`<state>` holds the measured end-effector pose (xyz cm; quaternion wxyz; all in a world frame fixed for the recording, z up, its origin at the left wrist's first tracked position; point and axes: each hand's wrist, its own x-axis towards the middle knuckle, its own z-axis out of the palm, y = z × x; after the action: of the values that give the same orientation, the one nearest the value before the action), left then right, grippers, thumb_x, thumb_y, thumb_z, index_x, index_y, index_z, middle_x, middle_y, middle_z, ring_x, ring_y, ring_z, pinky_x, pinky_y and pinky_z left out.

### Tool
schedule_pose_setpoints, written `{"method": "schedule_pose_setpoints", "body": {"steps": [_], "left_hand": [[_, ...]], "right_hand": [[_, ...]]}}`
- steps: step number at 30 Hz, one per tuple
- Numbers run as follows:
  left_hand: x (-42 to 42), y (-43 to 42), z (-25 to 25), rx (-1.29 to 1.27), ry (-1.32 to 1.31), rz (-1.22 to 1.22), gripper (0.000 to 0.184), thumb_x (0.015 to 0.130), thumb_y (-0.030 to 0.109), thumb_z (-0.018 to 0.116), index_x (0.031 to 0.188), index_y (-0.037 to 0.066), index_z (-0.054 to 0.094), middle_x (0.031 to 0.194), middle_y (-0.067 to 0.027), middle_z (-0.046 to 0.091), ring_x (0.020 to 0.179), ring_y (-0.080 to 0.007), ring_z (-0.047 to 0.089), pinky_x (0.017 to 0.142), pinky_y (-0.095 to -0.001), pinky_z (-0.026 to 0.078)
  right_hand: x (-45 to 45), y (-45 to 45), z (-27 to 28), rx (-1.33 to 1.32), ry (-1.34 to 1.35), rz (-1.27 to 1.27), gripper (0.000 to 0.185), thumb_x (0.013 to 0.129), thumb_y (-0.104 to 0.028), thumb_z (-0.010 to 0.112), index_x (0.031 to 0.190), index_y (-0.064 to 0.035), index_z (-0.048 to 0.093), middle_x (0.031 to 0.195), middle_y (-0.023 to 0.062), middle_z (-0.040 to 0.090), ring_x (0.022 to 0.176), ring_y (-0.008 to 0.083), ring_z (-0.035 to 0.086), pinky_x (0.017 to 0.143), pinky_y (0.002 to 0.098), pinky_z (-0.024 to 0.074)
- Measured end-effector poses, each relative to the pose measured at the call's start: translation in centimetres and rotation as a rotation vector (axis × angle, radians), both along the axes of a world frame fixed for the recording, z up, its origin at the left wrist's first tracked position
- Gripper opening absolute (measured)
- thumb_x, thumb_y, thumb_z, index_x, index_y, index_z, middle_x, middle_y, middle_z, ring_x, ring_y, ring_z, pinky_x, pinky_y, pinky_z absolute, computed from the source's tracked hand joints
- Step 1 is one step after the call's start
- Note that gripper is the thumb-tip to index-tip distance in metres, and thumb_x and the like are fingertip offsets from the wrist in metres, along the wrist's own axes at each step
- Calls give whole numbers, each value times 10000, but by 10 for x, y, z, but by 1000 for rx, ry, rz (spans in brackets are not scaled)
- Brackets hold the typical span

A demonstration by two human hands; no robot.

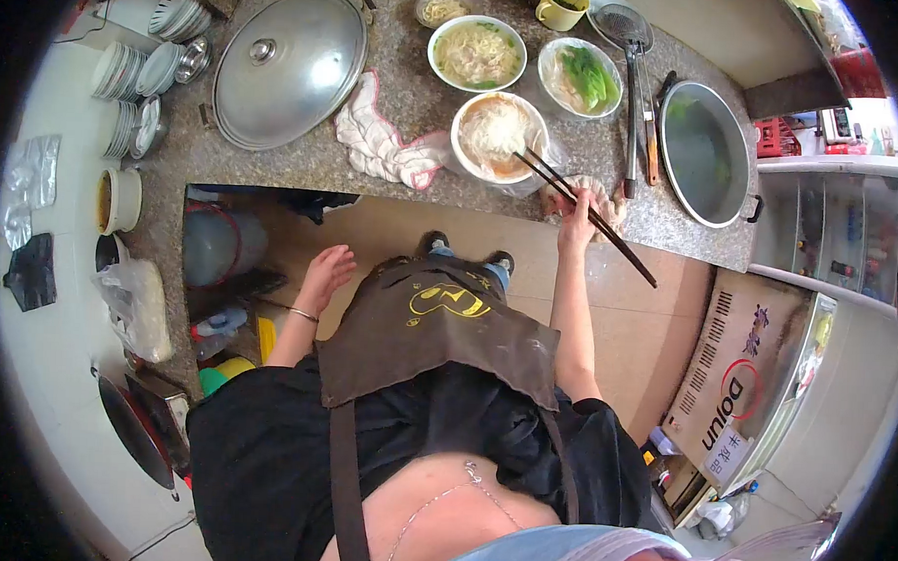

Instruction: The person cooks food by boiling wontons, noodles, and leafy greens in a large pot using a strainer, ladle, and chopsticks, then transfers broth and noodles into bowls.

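Note:
My right hand [577,223] is closed around a pair of long dark chopsticks [618,243], whose tips reach into a bowl of white noodles [496,134] in reddish broth. Below the counter edge, my left hand [329,272] hangs free with its fingers stretched out and nothing in them. Behind the noodle bowl stand a bowl of noodles in pale broth [477,53] and a bowl with green leaves [583,77]. A crumpled cloth [611,213] lies by the counter edge, next to my right hand.
A large metal lid [290,69] and a white towel [380,130] lie on the left of the counter. On the right are a long-handled strainer [630,119] and a deep pot [706,156] of greenish liquid. Stacked plates [120,71] stand at far left.

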<state>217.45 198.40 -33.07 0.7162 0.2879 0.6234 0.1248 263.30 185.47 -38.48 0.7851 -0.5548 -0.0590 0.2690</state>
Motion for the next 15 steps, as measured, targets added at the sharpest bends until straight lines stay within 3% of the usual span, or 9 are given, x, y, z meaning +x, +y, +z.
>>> {"method": "schedule_pose_setpoints", "body": {"steps": [2,5,12,15], "left_hand": [[-2,0,3,20,-47,6,314,853,308,605,1084,105,538,1028,-31,602,911,-164,592,755,-309,465],[2,-1,8,23,1,17,314,856,311,601,1084,104,541,1024,-29,605,903,-159,596,749,-304,468],[-1,-7,3,14,-47,35,321,861,325,595,1090,105,541,1026,-30,605,904,-156,597,754,-301,472],[1,-10,0,6,-80,20,322,865,327,589,1097,108,540,1027,-27,604,903,-156,597,758,-300,471]], "right_hand": [[-9,3,-5,106,151,-82,229,904,-247,553,911,-19,568,889,64,607,758,181,623,677,289,560],[-15,6,-17,268,341,-98,233,898,-256,560,932,-26,561,899,58,612,768,176,622,677,270,559],[-17,0,1,313,463,-87,242,888,-276,575,918,-37,549,903,67,610,801,200,623,703,267,546],[-19,0,31,331,371,-130,240,889,-277,574,933,-42,557,890,65,615,802,198,624,717,262,540]]}}
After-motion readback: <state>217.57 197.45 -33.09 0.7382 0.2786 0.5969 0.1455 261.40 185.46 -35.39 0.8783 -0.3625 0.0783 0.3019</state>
